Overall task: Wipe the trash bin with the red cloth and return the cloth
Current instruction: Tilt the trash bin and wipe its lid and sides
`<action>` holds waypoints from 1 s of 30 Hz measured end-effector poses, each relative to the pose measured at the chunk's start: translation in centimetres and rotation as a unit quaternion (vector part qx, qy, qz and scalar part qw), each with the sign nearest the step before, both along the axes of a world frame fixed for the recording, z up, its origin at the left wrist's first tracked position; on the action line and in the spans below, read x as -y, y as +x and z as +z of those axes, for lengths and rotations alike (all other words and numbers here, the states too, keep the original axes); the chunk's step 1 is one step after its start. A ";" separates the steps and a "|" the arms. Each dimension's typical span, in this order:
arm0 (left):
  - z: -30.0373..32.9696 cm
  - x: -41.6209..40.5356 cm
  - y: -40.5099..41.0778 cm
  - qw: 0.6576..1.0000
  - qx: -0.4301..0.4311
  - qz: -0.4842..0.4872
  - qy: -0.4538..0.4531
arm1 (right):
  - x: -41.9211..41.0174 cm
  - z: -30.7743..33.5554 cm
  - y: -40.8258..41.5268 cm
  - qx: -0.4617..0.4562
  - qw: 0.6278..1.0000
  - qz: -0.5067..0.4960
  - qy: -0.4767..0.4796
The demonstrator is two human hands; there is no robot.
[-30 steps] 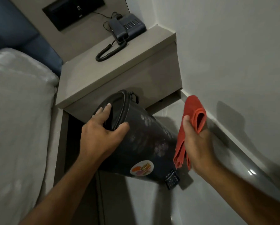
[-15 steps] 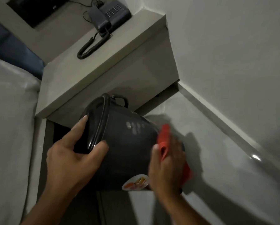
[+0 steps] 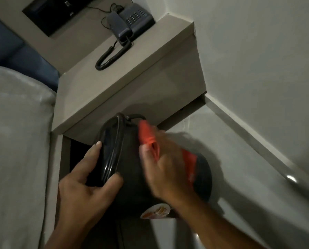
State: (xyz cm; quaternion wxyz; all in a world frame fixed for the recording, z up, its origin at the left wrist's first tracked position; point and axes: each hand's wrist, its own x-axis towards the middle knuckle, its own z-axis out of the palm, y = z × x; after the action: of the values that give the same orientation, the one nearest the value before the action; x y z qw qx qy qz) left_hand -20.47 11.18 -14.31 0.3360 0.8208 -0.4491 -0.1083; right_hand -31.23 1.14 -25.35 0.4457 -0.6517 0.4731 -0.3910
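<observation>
Head view: bin tipped over, red cloth pressed to its side

Head camera looks down into a dim corner beside a bed. A dark trash bin lies tilted, its lidded top turned toward ten o'clock and its base toward four o'clock, just under the front edge of a grey bedside shelf. A round pale sticker shows on the bin's lower side at six o'clock.

At seven o'clock from the bin, the person's left hand grips the bin's rim: the fingers reach up over the glossy lid and the thumb presses on the wall below the rim, so the hand is clasped around the bin's top edge.

Over on the right, the right hand is blurred, lying across the bin's upper side with the red cloth bunched under its fingers. Cloth pokes out past the fingertips toward twelve o'clock, near the bin's small handle, and more of it shows beyond the palm at three o'clock. The hand is closed on the cloth and the cloth is touching the bin wall.

Farther off at twelve o'clock, a dark corded telephone sits on the shelf top, its coiled cord trailing toward the shelf's front. White bedding fills nine o'clock. A pale wall runs along three o'clock, meeting a shiny tiled floor.
</observation>
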 end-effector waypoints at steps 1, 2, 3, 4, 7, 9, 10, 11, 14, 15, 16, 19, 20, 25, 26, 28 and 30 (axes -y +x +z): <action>0.0 -0.2 -0.1 1.000 0.001 -0.005 0.003 | 1.4 -2.0 -1.5 -0.037 0.997 -0.010 0.071; 0.1 -0.3 -0.3 1.000 0.004 -0.016 0.006 | 3.1 -3.9 -3.0 -0.075 0.984 -0.002 0.160; 0.1 -0.3 -0.6 1.000 0.011 -0.028 0.006 | 4.8 -5.4 -4.3 -0.112 0.964 0.018 0.240; 0.1 -0.3 -0.8 0.999 0.017 -0.043 0.006 | 6.3 -6.2 -5.3 -0.137 0.943 0.042 0.300; 0.4 0.4 -1.5 0.997 0.008 -0.079 0.008 | 8.5 -4.1 -4.1 -0.072 0.936 0.118 0.324; 0.6 0.7 -1.3 0.997 0.002 -0.072 0.006 | 9.1 0.3 -1.2 0.033 0.939 0.166 0.300; 0.6 0.8 -1.1 0.998 0.004 -0.065 0.005 | 9.3 2.2 0.2 0.075 0.936 0.182 0.291; 0.5 0.7 -0.9 0.998 0.005 -0.057 0.005 | 9.5 3.4 1.3 0.095 0.936 0.190 0.279; 0.4 0.6 -0.5 0.999 -0.010 -0.037 0.000 | 9.5 2.1 1.6 0.056 0.952 0.187 0.236; 0.4 0.5 -0.4 0.999 -0.013 -0.035 -0.001 | 9.7 0.4 0.7 0.023 0.950 0.186 0.249; 0.4 0.6 -0.3 0.999 -0.010 -0.035 0.000 | 10.0 -1.6 -0.5 -0.010 0.942 0.187 0.279; 0.4 0.5 -0.3 0.999 -0.003 -0.037 0.007 | 10.4 -6.0 -3.9 -0.087 0.909 0.172 0.369; 0.5 0.6 -0.3 0.999 -0.006 -0.037 0.005 | 10.2 -6.0 -4.1 -0.079 0.909 0.159 0.377; 0.5 1.4 -0.9 0.999 0.008 -0.042 0.007 | 4.3 3.2 0.4 0.074 0.980 0.065 0.174; 0.4 1.4 -0.9 0.999 0.013 -0.042 0.012 | 2.3 4.2 1.3 0.105 0.985 0.009 0.139; 0.3 1.5 -1.0 0.999 0.019 -0.035 0.009 | -1.4 3.5 1.6 0.115 0.986 -0.064 0.098; 0.3 1.7 -1.0 0.999 0.027 -0.021 0.002 | -3.0 -0.1 -0.7 0.061 0.988 -0.113 0.084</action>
State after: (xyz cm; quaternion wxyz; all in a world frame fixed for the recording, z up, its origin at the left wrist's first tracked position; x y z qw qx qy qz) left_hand -21.51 9.48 -14.03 0.3201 0.8141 -0.4752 -0.0944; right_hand -31.92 4.15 -25.42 0.4799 -0.5293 0.5465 -0.4368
